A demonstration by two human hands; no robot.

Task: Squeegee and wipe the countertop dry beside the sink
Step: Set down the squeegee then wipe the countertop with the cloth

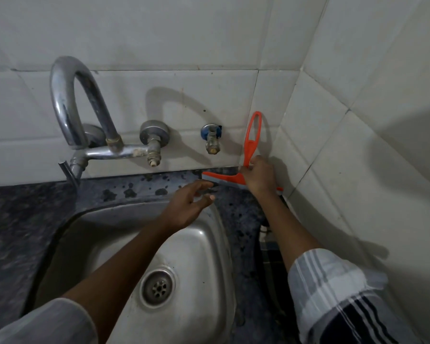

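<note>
The orange squeegee (pixel 243 173) stands at the back right corner of the dark speckled surface (pixel 236 219), its blade along the back edge and its looped handle upright against the tiled wall (pixel 159 95). The right hand (pixel 258 176) has its fingers closed around the lower handle. The left hand (pixel 188 207) hovers over the sink (pixel 204 244) rim — fingers spread, holding nothing — just left of the blade.

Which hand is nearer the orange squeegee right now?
Right. The right hand is closed around the orange squeegee where handle meets blade, in the back corner. The left hand hovers open over the sink rim, just short of the blade's left end.
</note>
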